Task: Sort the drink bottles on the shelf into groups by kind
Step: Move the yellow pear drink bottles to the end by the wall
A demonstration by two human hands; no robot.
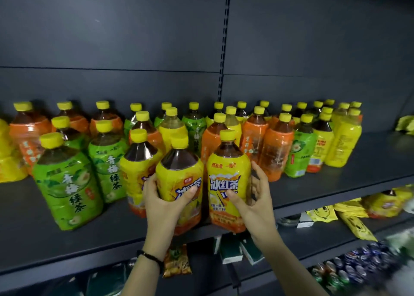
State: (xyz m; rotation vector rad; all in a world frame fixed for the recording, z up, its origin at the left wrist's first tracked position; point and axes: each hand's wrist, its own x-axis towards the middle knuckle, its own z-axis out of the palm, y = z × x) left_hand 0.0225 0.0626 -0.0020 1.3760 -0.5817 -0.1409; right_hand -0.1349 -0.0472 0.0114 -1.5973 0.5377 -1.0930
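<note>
Many yellow-capped drink bottles stand on a dark shelf (336,183), with green, orange and yellow labels mixed. At the front edge stand two yellow-labelled iced tea bottles side by side. My left hand (163,204) grips the left yellow bottle (179,174), thumb across its label. My right hand (253,199) holds the right yellow bottle (228,172), thumb on the front and fingers round its right side. A third yellow bottle (136,170) stands just left of them. Green-labelled bottles (67,183) stand at the front left.
Orange-labelled bottles (275,152) crowd behind the right hand, and more green and yellow ones (340,143) stand at the back right. The shelf below holds snack packets (177,262), yellow bags (322,212) and cans (358,262). The shelf's right end shows bare surface.
</note>
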